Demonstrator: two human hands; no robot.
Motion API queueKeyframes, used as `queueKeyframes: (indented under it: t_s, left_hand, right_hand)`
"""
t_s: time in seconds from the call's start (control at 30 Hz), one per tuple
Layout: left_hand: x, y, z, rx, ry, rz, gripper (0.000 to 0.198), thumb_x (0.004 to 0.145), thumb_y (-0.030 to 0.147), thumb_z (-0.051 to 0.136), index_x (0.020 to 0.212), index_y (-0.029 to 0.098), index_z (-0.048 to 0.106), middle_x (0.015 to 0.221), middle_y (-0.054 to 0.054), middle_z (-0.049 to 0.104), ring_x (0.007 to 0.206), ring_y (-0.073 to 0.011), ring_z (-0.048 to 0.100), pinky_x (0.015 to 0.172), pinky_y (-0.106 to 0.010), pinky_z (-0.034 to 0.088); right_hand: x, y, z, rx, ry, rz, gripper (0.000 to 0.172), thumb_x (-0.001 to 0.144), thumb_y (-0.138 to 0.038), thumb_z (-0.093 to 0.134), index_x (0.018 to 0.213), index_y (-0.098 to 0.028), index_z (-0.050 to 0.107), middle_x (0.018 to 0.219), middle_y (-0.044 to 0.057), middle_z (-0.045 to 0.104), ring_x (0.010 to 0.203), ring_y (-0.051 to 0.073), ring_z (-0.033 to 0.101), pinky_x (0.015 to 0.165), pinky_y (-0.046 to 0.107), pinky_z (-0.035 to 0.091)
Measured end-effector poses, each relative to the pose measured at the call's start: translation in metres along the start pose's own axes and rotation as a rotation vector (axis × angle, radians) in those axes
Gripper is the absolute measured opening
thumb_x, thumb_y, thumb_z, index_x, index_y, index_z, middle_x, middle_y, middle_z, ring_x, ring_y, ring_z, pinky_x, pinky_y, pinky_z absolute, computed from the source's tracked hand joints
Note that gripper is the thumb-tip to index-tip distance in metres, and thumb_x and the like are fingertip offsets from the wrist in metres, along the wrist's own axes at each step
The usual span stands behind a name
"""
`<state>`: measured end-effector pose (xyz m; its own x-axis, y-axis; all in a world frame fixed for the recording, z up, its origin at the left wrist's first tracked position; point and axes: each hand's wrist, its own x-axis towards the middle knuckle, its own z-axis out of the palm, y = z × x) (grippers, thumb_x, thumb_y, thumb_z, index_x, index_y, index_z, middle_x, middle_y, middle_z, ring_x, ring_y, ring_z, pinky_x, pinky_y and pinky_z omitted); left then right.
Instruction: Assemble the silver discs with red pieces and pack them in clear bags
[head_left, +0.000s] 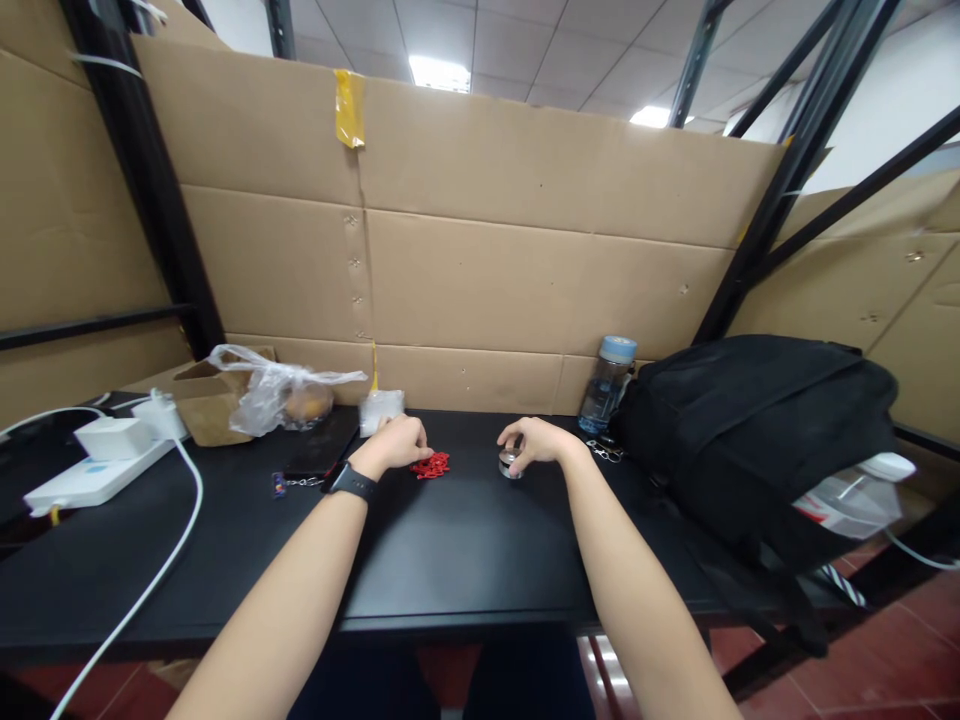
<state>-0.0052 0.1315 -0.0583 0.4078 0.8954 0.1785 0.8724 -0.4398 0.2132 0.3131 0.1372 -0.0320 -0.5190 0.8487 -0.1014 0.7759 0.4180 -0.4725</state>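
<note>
My left hand (400,443), with a dark watch (352,483) on its wrist, rests low over the table with curled fingers. Its fingertips touch the edge of a small heap of red, thin, looped pieces (432,467); whether a piece is pinched between them cannot be made out. To the right, my right hand (536,441) has thumb and fingers around a small round container (510,464) with clear and silvery sides, standing on the table. The fingers partly cover its top, and what is inside is hard to see.
On the left lie a white power strip (97,475) with cables, a cardboard box (214,405) and a plastic bag (277,395). A white packet (380,410) sits behind my left hand. A water bottle (602,390) and black backpack (757,430) stand right. Cardboard (465,280) walls the back.
</note>
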Motion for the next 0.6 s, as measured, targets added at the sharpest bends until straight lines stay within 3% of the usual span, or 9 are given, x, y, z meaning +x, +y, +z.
queueKeyframes:
  t_s: [0.13, 0.3, 0.6]
  left_hand:
    - [0.000, 0.001, -0.002, 0.002, -0.006, 0.001, 0.023, 0.081, 0.039, 0.068, 0.064, 0.023, 0.074, 0.078, -0.006, 0.075, 0.085, -0.0251, 0.068, 0.083, -0.034, 0.043]
    - [-0.001, 0.001, -0.005, -0.012, 0.013, -0.017, 0.023, 0.084, 0.038, 0.062, 0.073, 0.024, 0.076, 0.084, -0.006, 0.076, 0.089, -0.0260, 0.069, 0.086, -0.034, 0.043]
    - [0.006, -0.009, 0.005, -0.135, 0.038, 0.128, 0.023, 0.086, 0.035, 0.057, 0.092, 0.023, 0.076, 0.096, -0.005, 0.076, 0.090, -0.0221, 0.069, 0.084, -0.028, 0.047]
  right_hand:
    - [0.000, 0.004, 0.000, 0.002, -0.030, 0.033, 0.066, 0.044, -0.032, 0.095, 0.106, -0.020, 0.076, 0.099, 0.002, 0.075, 0.085, 0.022, 0.069, 0.072, 0.024, 0.048]
    - [0.003, 0.007, 0.003, -0.030, -0.025, 0.056, 0.056, 0.044, -0.029, 0.094, 0.096, -0.019, 0.077, 0.094, 0.002, 0.075, 0.082, 0.020, 0.068, 0.071, 0.023, 0.048]
    - [0.008, -0.004, 0.013, -0.134, -0.049, 0.062, 0.051, 0.049, -0.021, 0.090, 0.098, -0.021, 0.075, 0.092, 0.001, 0.074, 0.079, 0.019, 0.068, 0.065, 0.022, 0.046]
